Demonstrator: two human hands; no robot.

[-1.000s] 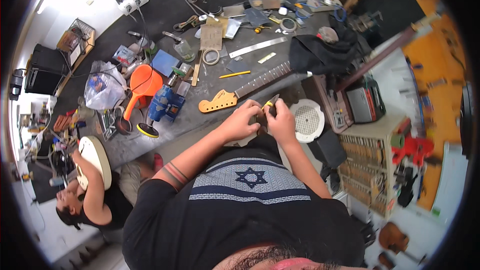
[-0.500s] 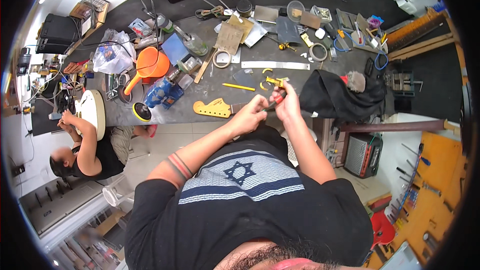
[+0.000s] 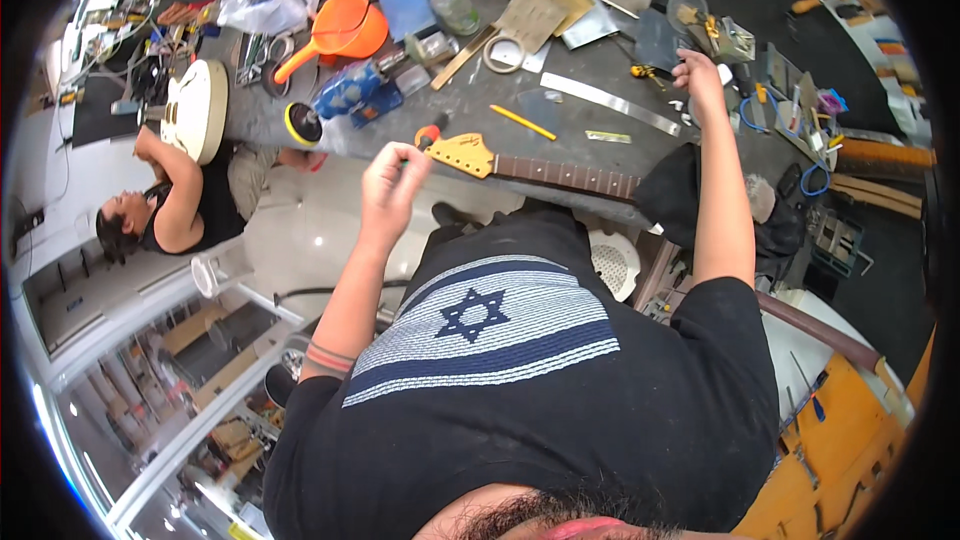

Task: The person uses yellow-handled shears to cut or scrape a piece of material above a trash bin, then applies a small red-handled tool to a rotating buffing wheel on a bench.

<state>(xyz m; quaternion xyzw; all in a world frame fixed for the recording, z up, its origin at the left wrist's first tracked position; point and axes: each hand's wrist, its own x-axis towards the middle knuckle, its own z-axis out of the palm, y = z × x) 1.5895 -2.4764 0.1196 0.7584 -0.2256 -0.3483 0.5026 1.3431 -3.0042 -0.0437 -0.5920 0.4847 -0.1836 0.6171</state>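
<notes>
right now the guitar neck lies across the near edge of the grey workbench, its long axis running left to right, the pale headstock at the left end and the dark fretboard running right until it slips under a black cloth. the left hand hangs just near and left of the headstock, raised off the bench, fingers loosely curled in a half-closed pinch; whether anything small sits between the fingertips cannot be told. it is plainly the nearer hand to the neck. the right hand is stretched far and right, arm almost straight, fingers bent down over the clutter by a small box of parts, well apart from the neck; it looks to be touching or picking at something there, but what it grips cannot be told. a yellow pencil and a long metal ruler lie on the bench between the two hands, just beyond the neck.
</notes>
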